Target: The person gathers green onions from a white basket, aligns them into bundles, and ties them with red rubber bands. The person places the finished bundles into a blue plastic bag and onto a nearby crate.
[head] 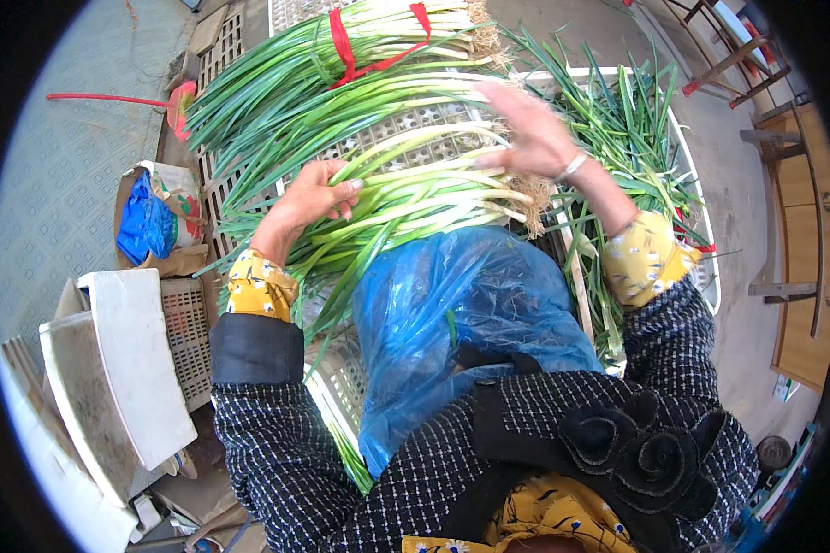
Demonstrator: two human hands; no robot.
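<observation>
A loose pile of green onions [429,186] lies across my lap side of a perforated plastic crate [415,138], with white stems and roots to the right. My left hand [318,193] has thumb and fingers closed around green onion stalks near the pile's leafy part. Over the white stems, my right hand [529,131] is blurred, its thumb and fingers spread apart; nothing shows between them. Beyond the pile lies a thick bundle of green onions [277,90] with a red tie [344,48] around it. Blue plastic sheeting [456,290] covers my lap.
At the right, a white crate [698,207] holds loose green leaves [615,131]. To the left are a box with a blue plastic bag [145,218], white foam-like boards [138,366] and a red-handled tool [180,110]. A wooden cabinet [806,276] stands far right.
</observation>
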